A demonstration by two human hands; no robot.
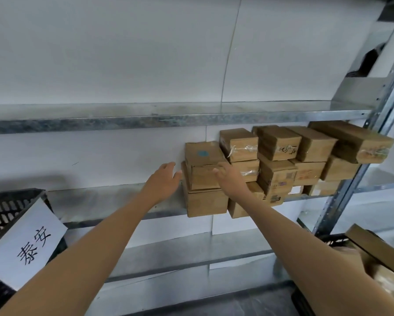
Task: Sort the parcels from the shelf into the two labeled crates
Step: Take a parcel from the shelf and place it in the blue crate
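The sorting looks only partly done: a few parcels lie in the right crate, while a dozen or so boxes are stacked on the shelf. The inside of the labelled left crate is largely out of sight. Both hands frame the blue-dotted parcel atop the leftmost stack — the left hand spread, fingers straight, just beside its left edge, the right hand laid flat against its front — and neither seems closed on it yet.
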